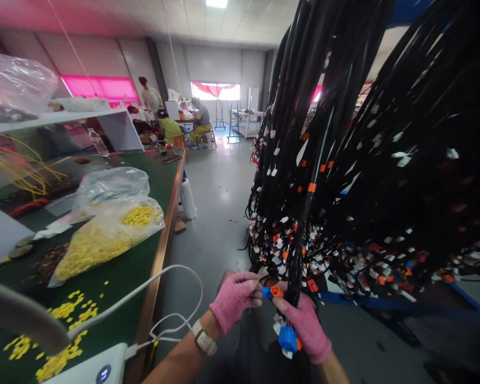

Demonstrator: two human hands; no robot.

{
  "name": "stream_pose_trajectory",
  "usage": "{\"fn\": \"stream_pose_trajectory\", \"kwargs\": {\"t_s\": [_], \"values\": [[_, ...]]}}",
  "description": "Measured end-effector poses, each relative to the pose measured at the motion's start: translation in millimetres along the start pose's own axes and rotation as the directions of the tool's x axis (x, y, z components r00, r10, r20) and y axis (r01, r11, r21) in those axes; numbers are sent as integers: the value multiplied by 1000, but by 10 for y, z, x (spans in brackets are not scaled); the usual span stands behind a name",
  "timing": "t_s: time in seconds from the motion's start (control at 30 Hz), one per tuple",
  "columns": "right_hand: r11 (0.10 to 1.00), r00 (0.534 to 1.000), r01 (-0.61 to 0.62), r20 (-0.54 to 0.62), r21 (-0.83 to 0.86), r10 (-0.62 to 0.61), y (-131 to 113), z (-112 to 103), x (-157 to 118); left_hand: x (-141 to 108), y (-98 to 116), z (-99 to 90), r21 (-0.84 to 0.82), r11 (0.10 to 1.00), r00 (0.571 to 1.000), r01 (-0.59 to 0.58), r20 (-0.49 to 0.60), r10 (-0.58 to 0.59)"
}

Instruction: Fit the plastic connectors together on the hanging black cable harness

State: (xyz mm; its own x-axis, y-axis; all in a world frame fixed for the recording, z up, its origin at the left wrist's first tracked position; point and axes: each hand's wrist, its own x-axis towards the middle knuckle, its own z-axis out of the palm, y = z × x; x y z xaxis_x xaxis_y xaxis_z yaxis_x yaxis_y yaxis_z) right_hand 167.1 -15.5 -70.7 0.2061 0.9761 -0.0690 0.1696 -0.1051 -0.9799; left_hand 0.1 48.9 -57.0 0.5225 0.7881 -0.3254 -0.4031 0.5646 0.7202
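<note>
My left hand (237, 300), in a pink glove with bare fingertips, is pinched beside a small blue-and-orange connector (275, 291); whatever sits between its fingertips is too small to make out. My right hand (304, 322), gloved the same way, is closed round a black cable bundle (295, 266), its thumb against the orange part of the connector. A larger blue connector (288, 339) hangs just below, beside the right palm. Many black wire harnesses (320, 106) with white, orange and red connectors hang behind both hands.
On the left, a green table (116, 288) bears a bag of yellow pieces (100, 245), loose yellow pieces (64, 330), and a white power bank (100, 368) with a cable. Several people sit or stand at the back. A plastic roll (188, 200) stands on the floor.
</note>
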Motion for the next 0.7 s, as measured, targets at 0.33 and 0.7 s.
{"fn": "stream_pose_trajectory", "kwargs": {"t_s": [0.33,0.7], "values": [[993,997,-34,79,110,26,14,-6,0,-64,-56,60,83,996,999,-32,11,31],[995,995,-1,103,100,-9,40,-21,7,-39,-108,24,82,997,1000,-10,10,9]]}}
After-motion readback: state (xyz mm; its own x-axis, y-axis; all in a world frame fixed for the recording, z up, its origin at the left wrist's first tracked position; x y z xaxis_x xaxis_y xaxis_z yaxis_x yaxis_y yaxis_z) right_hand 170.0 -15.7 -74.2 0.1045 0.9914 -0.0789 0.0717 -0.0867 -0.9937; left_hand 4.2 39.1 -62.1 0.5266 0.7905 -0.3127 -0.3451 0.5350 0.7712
